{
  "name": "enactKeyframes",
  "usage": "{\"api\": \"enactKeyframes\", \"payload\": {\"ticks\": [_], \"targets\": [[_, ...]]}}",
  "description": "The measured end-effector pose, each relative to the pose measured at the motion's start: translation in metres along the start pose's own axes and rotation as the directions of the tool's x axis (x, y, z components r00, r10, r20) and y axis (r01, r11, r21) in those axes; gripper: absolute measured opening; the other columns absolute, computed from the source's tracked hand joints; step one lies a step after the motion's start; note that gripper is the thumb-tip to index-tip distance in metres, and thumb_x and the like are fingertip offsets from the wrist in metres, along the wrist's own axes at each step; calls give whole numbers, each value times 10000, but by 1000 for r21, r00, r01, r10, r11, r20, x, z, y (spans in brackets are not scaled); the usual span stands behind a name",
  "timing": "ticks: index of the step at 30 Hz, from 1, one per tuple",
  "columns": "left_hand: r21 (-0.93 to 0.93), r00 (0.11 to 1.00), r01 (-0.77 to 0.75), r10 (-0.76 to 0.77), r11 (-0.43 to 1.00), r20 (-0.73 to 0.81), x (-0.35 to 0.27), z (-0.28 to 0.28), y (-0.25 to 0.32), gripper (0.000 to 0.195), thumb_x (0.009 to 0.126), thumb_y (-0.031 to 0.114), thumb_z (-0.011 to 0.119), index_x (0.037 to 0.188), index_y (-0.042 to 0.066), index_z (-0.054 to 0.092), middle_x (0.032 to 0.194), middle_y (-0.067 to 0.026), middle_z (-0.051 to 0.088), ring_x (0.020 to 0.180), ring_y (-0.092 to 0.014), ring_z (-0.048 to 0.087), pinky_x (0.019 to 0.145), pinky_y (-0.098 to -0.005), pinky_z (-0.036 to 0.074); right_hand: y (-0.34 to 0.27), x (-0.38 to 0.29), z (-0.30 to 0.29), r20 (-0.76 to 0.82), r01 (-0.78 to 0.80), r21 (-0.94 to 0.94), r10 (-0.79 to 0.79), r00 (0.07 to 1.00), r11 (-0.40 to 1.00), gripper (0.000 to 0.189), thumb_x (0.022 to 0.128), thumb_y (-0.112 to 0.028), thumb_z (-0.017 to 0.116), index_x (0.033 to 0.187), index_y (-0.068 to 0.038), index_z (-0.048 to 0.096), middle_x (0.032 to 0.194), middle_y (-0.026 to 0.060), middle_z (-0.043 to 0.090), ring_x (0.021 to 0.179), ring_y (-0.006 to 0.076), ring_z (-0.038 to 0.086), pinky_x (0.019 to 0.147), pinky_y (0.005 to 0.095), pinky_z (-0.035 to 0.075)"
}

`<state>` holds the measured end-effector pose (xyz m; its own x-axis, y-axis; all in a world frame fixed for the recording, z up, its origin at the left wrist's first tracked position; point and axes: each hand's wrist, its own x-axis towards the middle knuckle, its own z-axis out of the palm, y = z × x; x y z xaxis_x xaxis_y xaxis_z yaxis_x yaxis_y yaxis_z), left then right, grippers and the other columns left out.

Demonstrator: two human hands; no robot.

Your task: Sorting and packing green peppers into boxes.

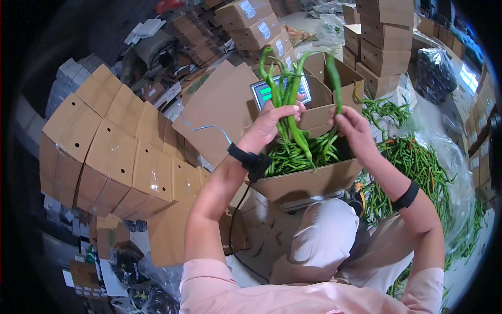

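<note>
My left hand (274, 117) grips a bunch of several long green chili peppers (292, 94), held upright above an open cardboard box (310, 175). To its right, my right hand (351, 123) pinches one long green pepper (334, 78), slightly blurred, near its lower end. Inside the box, below both hands, lies a layer of green peppers (292, 157). Behind the left hand a scale display (265, 93) with lit green digits is partly covered by the bunch. The box rests on a low scale platform (313, 199).
A large pile of green peppers (415, 168) with some red ones lies on the right beside clear plastic sheeting (455, 157). Closed cartons (110, 149) stand in rows at the left. More cartons (386, 47) are stacked at the back right. My knees are just before the box.
</note>
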<state>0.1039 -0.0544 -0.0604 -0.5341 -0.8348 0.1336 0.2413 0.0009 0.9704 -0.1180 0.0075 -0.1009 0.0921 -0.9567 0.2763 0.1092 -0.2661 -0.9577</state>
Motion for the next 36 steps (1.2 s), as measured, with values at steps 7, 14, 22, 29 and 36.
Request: {"api": "enactKeyframes", "payload": {"ticks": [7,14,22,29,36], "targets": [[328,1000,-2,5,945,-8,-3,-24,27,427,733,123,683,1096,-8,501,867,-47,552,786,-124,545,756,-278,470,-25,10,-31,17,47,251,-53,998,967,286,938,-201,459,1175,-52,519,946,-1,611,735,38,471,683,189,398],[872,944,-13,-281,490,172,-2,-16,6,575,733,230,711,1215,17,482,1139,-125,569,1033,-208,531,911,-319,412,-34,1,-26,31,62,246,-71,997,967,309,925,-196,491,1199,-58,517,961,-2,627,792,41,511,702,195,408],[920,961,-237,-66,312,270,-32,11,-19,449,778,282,635,1167,79,542,1002,-130,623,884,-258,603,770,-359,482,-39,-12,-42,-50,177,-201,-191,980,963,217,815,-77,649,1021,-16,614,804,-33,602,704,29,519,664,193,433],[803,853,-512,66,306,518,-102,85,-35,303,788,191,598,1067,73,598,945,-98,631,860,-244,614,758,-335,492,-47,-10,-81,-134,189,-524,-299,945,831,211,814,-99,645,1001,-6,617,835,-4,613,743,55,527,655,202,435],[828,953,-300,112,474,281,-124,59,-39,214,795,153,603,989,67,621,846,-104,638,746,-250,622,675,-344,499,-16,-105,-246,-273,-72,-697,-172,947,713,200,852,-143,614,992,-1,594,785,-13,578,701,52,503,601,212,411]]}}
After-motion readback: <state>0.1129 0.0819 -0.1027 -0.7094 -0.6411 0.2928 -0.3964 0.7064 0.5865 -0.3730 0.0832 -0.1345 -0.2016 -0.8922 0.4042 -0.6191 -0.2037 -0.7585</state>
